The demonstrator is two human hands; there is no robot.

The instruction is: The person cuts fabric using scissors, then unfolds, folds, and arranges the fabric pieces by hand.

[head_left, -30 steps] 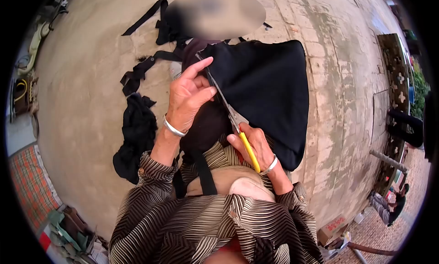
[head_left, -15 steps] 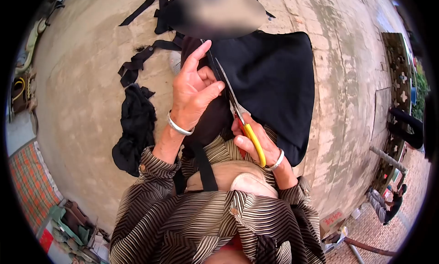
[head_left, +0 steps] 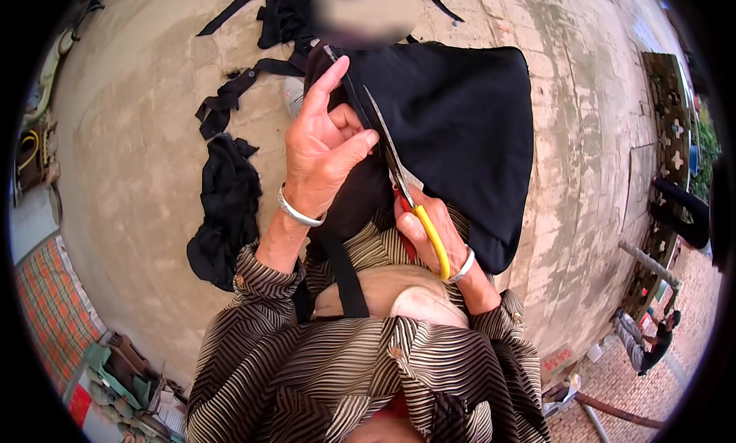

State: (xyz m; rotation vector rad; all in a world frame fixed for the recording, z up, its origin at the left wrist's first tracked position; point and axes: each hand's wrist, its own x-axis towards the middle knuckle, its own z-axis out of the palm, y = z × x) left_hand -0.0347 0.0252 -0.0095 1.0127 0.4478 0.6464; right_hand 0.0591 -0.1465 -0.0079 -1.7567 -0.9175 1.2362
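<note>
A large piece of black fabric (head_left: 468, 128) lies across my lap and hangs down on the right side. Along its left part, my left hand (head_left: 326, 148) pinches the seamed edge between thumb and fingers, the index finger stretched along it. My right hand (head_left: 437, 220) grips a pair of scissors (head_left: 432, 243) with yellow and red handles. Their long metal blades point up and away beside the seam, close to the left fingertips. Whether the blades are cutting cloth at this instant I cannot make out. A black strap (head_left: 346, 278) lies near my waist.
Black cloth strips (head_left: 228, 98) and a crumpled black garment (head_left: 226, 205) lie on the concrete ground (head_left: 138, 174) to the left. A plaid cloth (head_left: 57, 309) is at far left. Another person (head_left: 655, 343) sits in the distance at right, near a pole (head_left: 650, 264).
The scissors and right hand have shifted slightly, with the blades a little higher along the seam. My left hand keeps its hold, and the fabric's far edge has moved slightly.
</note>
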